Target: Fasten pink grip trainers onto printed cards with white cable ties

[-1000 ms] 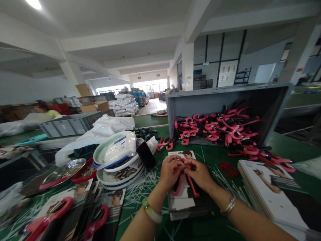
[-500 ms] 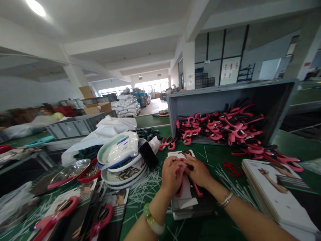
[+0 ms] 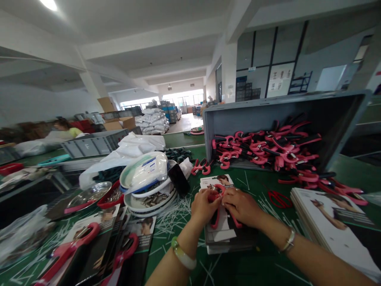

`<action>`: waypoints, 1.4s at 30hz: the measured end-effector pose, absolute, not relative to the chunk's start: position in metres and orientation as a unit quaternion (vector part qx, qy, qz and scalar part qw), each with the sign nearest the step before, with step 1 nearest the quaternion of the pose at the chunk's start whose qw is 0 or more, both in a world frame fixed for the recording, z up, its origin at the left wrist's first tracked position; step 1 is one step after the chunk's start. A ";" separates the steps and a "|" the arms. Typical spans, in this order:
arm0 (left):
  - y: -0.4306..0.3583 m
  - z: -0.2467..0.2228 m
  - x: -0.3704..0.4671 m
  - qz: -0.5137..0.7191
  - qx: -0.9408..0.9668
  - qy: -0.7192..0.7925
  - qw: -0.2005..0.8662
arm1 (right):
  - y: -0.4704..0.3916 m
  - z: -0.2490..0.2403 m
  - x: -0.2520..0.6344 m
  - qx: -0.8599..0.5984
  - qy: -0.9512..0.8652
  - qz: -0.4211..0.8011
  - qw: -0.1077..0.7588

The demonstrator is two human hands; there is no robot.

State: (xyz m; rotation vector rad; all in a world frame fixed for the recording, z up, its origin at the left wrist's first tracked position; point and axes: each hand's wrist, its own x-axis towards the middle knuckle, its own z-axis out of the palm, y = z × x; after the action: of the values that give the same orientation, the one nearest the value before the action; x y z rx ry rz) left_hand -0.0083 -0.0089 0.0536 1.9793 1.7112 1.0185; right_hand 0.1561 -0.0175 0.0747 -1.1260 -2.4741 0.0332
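Pink-and-black pliers [image 3: 218,189] lie with handles spread on a printed card atop a stack of cards [image 3: 222,236] in front of me. Bent around the left side of the pliers near the pivot, my left hand [image 3: 205,206] has its fingers closed. From the right, my right hand [image 3: 242,204] closes its fingers on the same part, close to the left fingertips. Whatever small thing may lie between the fingertips is hidden. A jade-like bangle is on the left wrist, a metal one on the right.
A grey crate [image 3: 279,101] on its side spills pink pliers at the back. Card stacks stand right [image 3: 330,226]; carded pliers [image 3: 68,246] lie left. White ties [image 3: 174,218], bowls of metal parts [image 3: 151,200], a phone [image 3: 178,180] and red scissors [image 3: 279,199] surround them. A person sits far left.
Both hands have eased apart a little, showing more of the pliers' pink head. The right hand has moved slightly right and turned flatter. The view has shifted a little.
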 end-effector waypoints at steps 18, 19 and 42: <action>-0.016 0.086 -0.012 0.314 0.714 0.619 0.096 | -0.027 0.096 0.163 -0.321 -0.931 0.082 0.155; -0.019 0.085 -0.018 0.361 0.697 0.615 0.075 | -0.031 0.096 0.165 -0.321 -0.931 0.080 0.153; -0.056 0.019 -0.036 0.531 0.672 0.493 0.150 | -0.037 0.063 0.121 -0.431 -0.825 0.127 0.342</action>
State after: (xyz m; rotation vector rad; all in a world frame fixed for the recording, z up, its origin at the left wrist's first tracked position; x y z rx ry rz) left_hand -0.0361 -0.0555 0.0188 1.9314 1.4174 1.5246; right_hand 0.1208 -0.0369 0.0631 -1.1203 -2.1453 0.3305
